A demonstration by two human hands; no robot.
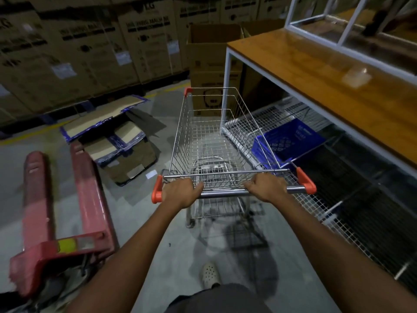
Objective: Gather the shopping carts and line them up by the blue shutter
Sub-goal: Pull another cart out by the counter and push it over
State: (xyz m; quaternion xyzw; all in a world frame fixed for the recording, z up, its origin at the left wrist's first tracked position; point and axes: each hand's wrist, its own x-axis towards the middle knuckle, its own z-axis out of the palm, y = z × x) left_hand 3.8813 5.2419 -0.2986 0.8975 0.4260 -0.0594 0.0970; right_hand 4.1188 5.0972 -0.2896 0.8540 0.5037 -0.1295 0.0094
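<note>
In a dim warehouse aisle, both arms reach forward and down, nearly straight, to the steel handle bar (223,194) of a wire shopping cart (209,136). The left hand (180,190) grips the bar just inside the left orange end cap (156,193), fingers curled over the top with knuckles up. The right hand (266,187) grips it the same way, a little further in from the right orange end cap (305,180). The cart stands on the grey concrete floor (180,245) directly ahead of the person, with a light perforated shoe (211,274) behind it.

Through the mesh of the cart's basket, only its lower frame and the floor show. To its right, under a wood-topped table (327,86) with a white frame, a blue plastic crate (286,138) lies tilted among wire mesh panels (327,199); what it holds cannot be made out. Beyond the cart's nose stands an open cardboard box (209,64), flaps up, its inside hidden. On the left lie flattened cardboard cartons (117,141) and a red pallet jack (90,184), with stacked appliance boxes (90,41) behind.
</note>
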